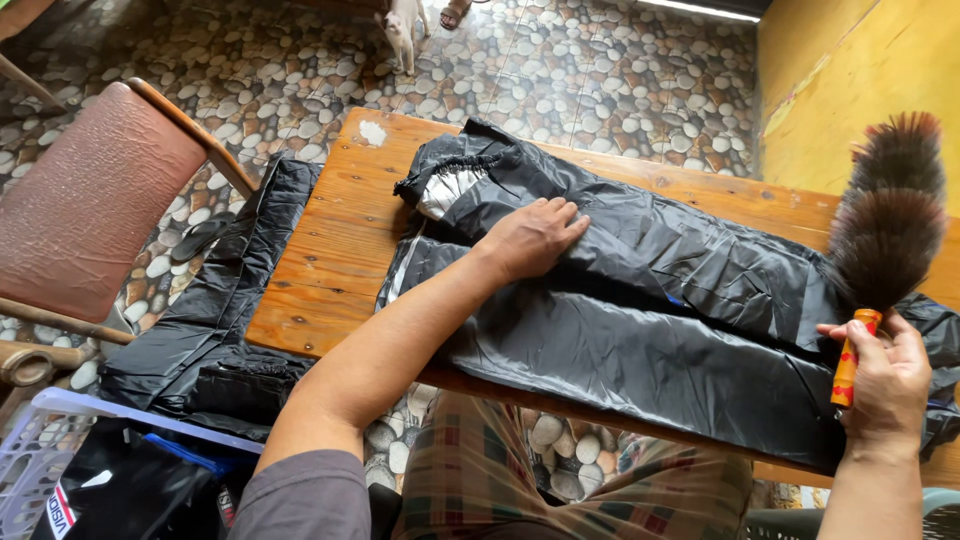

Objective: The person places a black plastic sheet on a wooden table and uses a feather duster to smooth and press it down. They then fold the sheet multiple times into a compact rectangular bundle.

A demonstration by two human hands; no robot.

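Observation:
A pair of black shiny rain trousers (640, 300) lies spread across a wooden table (335, 250), the elastic waist toward the left. My left hand (535, 238) rests flat on the upper leg near the waist, fingers together, holding nothing. My right hand (885, 385) grips the orange-and-yellow handle of a feather duster (888, 215), whose dark brown plume stands upright over the right end of the trousers.
Another black garment (215, 300) hangs off the table's left edge down to the pebble-patterned floor. A reddish padded chair (90, 200) stands at left. A white plastic basket (60, 450) holds dark items at lower left. A cat (402, 28) stands at the top. A yellow wall (850, 80) rises at right.

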